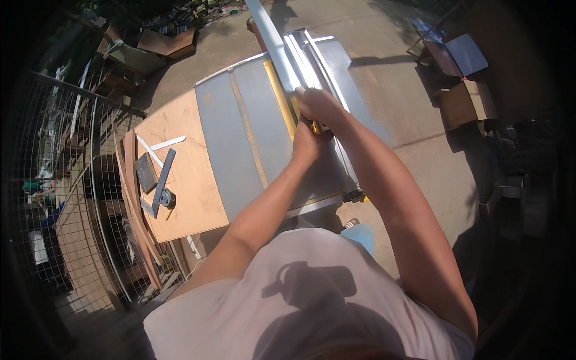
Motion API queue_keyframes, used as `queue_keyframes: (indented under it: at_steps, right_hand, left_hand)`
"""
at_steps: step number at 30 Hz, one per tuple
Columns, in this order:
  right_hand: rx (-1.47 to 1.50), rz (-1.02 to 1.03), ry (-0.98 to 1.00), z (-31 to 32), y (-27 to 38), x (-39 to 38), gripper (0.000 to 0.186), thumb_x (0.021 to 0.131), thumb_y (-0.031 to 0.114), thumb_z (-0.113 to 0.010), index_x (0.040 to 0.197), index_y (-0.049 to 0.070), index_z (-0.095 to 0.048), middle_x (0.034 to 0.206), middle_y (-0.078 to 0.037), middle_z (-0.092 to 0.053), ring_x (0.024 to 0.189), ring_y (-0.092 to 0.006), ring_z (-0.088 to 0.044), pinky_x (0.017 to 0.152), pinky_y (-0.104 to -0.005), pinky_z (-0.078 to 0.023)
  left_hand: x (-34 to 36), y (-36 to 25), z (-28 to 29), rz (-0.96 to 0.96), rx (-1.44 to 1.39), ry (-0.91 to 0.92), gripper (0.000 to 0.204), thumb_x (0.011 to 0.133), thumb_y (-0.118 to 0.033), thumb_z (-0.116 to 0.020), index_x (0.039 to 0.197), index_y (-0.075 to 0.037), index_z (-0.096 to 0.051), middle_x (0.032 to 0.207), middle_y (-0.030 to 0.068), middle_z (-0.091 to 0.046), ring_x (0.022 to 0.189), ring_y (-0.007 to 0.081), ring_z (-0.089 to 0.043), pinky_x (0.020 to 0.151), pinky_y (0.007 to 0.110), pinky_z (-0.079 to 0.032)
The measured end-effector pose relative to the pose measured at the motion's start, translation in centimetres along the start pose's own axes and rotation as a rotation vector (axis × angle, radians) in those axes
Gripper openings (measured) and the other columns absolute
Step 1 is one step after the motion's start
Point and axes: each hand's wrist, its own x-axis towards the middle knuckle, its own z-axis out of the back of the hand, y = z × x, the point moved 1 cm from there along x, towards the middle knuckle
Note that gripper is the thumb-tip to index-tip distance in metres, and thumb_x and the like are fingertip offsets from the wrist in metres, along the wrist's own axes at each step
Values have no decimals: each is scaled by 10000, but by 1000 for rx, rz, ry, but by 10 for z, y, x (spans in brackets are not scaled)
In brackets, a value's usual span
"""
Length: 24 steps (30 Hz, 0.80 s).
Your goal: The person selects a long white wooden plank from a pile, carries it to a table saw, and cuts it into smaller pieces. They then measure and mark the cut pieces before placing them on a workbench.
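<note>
Right hand (pixel 321 107) gripped long grey metal strip (pixel 277 45) on grey saw table (pixel 240 132) | left hand (pixel 307 143) just below, apparently clenching yellow fence (pixel 281 99) | strip mostly beyond hands, cut seemingly unfinished

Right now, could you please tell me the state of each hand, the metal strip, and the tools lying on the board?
Left hand: closed, gripping the near end of the yellow strip.
Right hand: closed on the long metal strip.
Long metal strip: lying flat along the grey table.
Square: lying flat on the plywood board.
Tape measure: resting on the board, untouched.
</note>
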Motion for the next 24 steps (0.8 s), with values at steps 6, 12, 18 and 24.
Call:
queue_keyframes:
  at_steps: [6, 12, 18, 24]
  right_hand:
    - [-293, 342, 84, 7, 19, 2, 239, 887, 126, -585, 1057, 48, -732, 1038, -126, -720, 980, -294, -705, 821, -388, -566]
    - [-301, 489, -1, -24, -28, 61, 157, 827, 138, -620, 843, 67, -759, 883, -106, -735, 821, -295, -703, 723, -354, -556]
    - [-203, 518, 458, 41, -23, 33, 321, 849, 171, -576, 1104, 35, -715, 914, -197, -725, 751, -255, -711, 673, -350, -542]
    - [574, 272, 252, 93, -94, -17, 540, 900, 357, -568, 1294, -11, -611, 1130, -257, -672, 953, -329, -690, 801, -407, -543]
  left_hand:
    - [29, 53, -43, -125, 480, -350, 254, 902, -256, -643, 1007, -26, -645, 911, 181, -714, 878, 334, -706, 712, 409, -545]
    - [41, -12, -49, 83, 716, -172, 181, 903, -204, -621, 961, -40, -670, 895, 143, -711, 862, 305, -694, 741, 405, -531]
    - [40, -27, -53, 402, 498, -307, 244, 883, -220, -624, 1017, -34, -707, 972, 159, -722, 890, 352, -696, 787, 410, -555]
    - [59, -27, -42, 504, 681, -345, 271, 838, -169, -609, 1024, -4, -716, 981, 235, -710, 919, 373, -697, 810, 431, -553]
